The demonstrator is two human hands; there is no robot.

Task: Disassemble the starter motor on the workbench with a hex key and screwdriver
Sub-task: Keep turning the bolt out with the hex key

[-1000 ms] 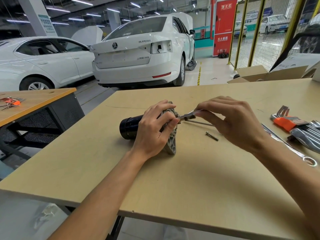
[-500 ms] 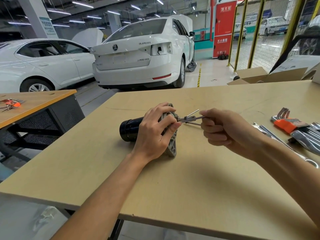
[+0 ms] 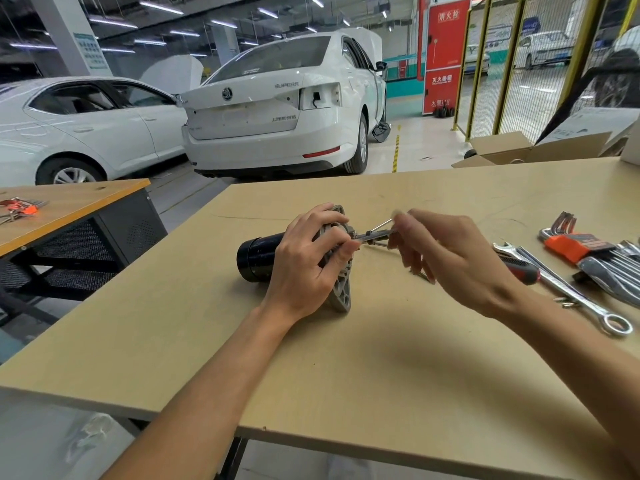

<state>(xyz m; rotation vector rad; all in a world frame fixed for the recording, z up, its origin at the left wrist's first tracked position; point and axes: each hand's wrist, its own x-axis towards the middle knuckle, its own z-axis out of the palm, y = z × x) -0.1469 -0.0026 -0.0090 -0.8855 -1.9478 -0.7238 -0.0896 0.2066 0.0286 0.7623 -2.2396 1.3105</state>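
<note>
The starter motor (image 3: 258, 256) lies on its side on the wooden workbench (image 3: 346, 375), black cylindrical body to the left and grey cast flange (image 3: 341, 289) to the right. My left hand (image 3: 308, 261) wraps over the flange and holds it. A thin hex key (image 3: 375, 232) sticks out of the flange's right face, and my right hand (image 3: 450, 258) pinches its outer end with blurred fingertips. A loose bolt lies mostly hidden under my right hand. A screwdriver with a red and black handle (image 3: 519, 268) rests just right of that hand.
Combination wrenches (image 3: 568, 292) and an orange hex key set (image 3: 575, 244) lie at the right edge. An open cardboard box (image 3: 526, 150) stands at the far right. A second bench (image 3: 69, 206) is at left, with white cars beyond.
My right hand has turned on the hex key, going from a closed grip with knuckles up to fingertips raised and pinching its end. The motor and left hand stay put.
</note>
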